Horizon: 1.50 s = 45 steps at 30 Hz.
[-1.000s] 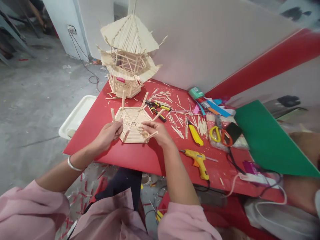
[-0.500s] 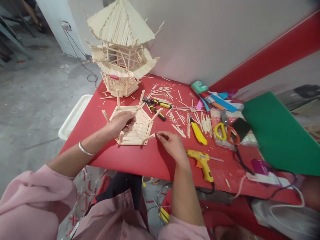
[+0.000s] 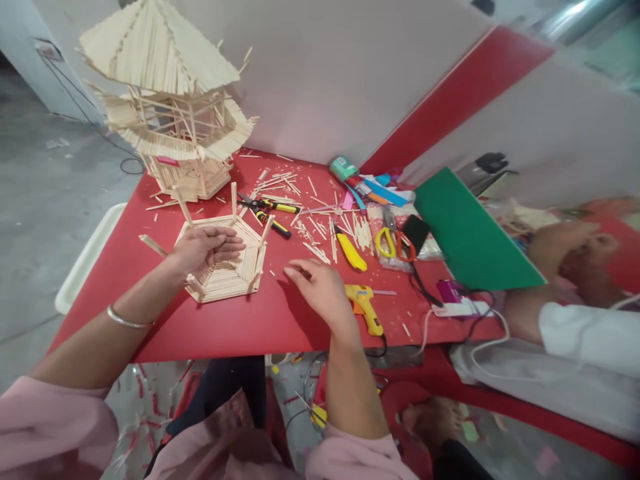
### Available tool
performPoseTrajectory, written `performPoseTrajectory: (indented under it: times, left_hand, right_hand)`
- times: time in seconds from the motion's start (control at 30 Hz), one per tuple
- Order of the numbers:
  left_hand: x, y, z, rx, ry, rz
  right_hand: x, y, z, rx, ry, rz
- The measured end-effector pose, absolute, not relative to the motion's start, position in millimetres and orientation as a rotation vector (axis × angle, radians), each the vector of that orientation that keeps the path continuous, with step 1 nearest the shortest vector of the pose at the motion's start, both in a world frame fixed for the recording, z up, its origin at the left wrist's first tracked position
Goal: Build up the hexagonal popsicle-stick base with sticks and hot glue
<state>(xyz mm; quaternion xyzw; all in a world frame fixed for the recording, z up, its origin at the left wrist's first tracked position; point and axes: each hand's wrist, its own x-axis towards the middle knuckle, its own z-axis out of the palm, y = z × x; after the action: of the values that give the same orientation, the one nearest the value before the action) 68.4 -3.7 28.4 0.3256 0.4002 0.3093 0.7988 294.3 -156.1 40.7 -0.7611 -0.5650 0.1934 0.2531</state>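
A six-sided base of thin wooden sticks (image 3: 233,283) lies on the red table, with short stick posts rising from its edges. Over its left part hovers my left hand (image 3: 207,245), fingers loosely stretched and holding nothing; it hides some of the base. My right hand (image 3: 320,287) is just right of the base, above the tabletop, its thumb and fingers slightly apart with nothing visible in them. A tiny stick piece (image 3: 271,272) lies between this hand and the base. Close by on the right rests a yellow glue gun (image 3: 367,308).
Behind the base stands a tiered stick pavilion (image 3: 173,127). Pliers (image 3: 273,212), loose sticks (image 3: 363,230), a yellow cutter (image 3: 351,252) and scissors (image 3: 395,241) lie farther back. At right are a green board (image 3: 470,233) and another person's arm (image 3: 585,337).
The view has swung to the right. My right hand has come away from the post at the base's near right corner, and my left fingers have straightened out over the base.
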Motion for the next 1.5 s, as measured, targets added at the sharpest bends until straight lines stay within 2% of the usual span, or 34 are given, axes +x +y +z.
performPoseTrajectory:
  times: [0.33,0.67,1.0,1.3,1.5]
  left_hand:
    - [71.8,-2.9,29.8,0.474,0.809,0.679]
    - [68.3,0.8,18.5,0.576,0.764,0.718]
    - [64.6,2.7,11.6,0.668,0.742,0.719]
    - [66.1,1.1,21.5,0.734,0.801,0.692]
    - [67.3,-0.1,23.7,0.916,0.855,0.648]
  right_hand:
    - [312.8,-176.0,42.8,-2.061,-1.44,0.504]
    - [270.3,-151.6,37.5,-1.774,-1.49,0.505]
    - [264.1,-175.4,28.3,-1.77,-1.342,0.473]
    - [280.5,-173.4,40.3,-1.914,-1.516,0.464]
    - [351.8,-163.4,48.2,-2.336,-1.444,0.15]
